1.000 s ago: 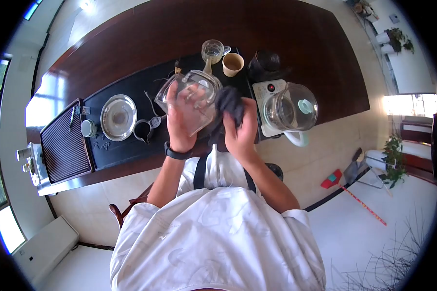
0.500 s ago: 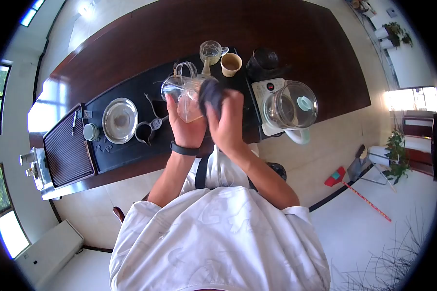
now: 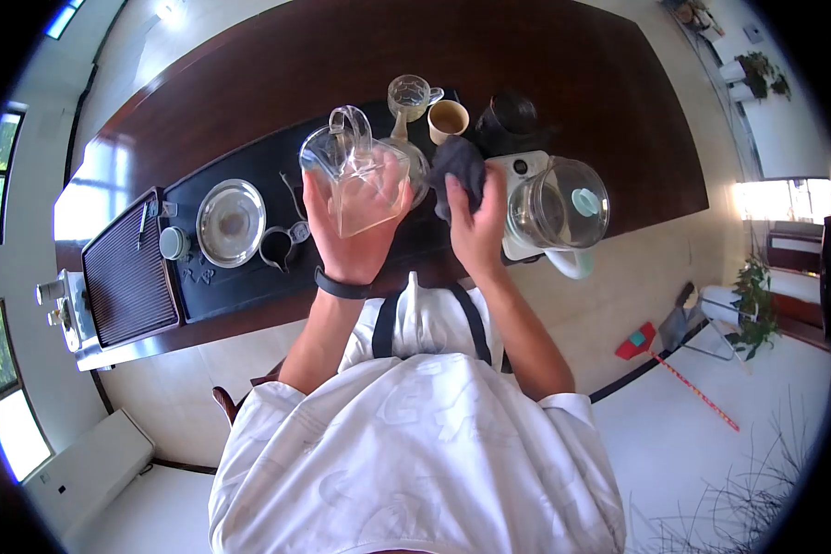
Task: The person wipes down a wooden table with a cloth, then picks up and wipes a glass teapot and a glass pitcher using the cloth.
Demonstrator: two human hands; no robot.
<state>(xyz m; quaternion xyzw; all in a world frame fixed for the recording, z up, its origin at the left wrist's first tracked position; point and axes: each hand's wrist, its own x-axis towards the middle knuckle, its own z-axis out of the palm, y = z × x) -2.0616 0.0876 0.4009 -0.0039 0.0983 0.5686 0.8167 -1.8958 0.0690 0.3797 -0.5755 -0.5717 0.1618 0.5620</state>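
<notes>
My left hand (image 3: 349,249) holds a clear glass pitcher (image 3: 356,196) tilted over the front of the table, its palm and fingers showing through the glass. A loop handle sticks up at the pitcher's far side. In my right hand (image 3: 480,222) is a bunched dark grey cloth (image 3: 456,174), pinched between thumb and fingers and apart from the pitcher. Partly hidden behind the pitcher stands a rounded glass vessel (image 3: 419,172) with a pale handle or spout. Just beyond the cloth are a tan paper cup (image 3: 448,118) and a glass mug (image 3: 408,95).
A glass kettle (image 3: 556,208) sits on a white heating base (image 3: 524,166) at right, near a dark cup (image 3: 511,114). To the left lie a round metal dish (image 3: 232,223), a dark strainer (image 3: 276,250), a small lidded jar (image 3: 174,244) and a ribbed tea tray (image 3: 131,268).
My right hand has drawn the cloth away from the pitcher, to the right. The pitcher has shifted slightly and more of it shows. My left hand still holds it.
</notes>
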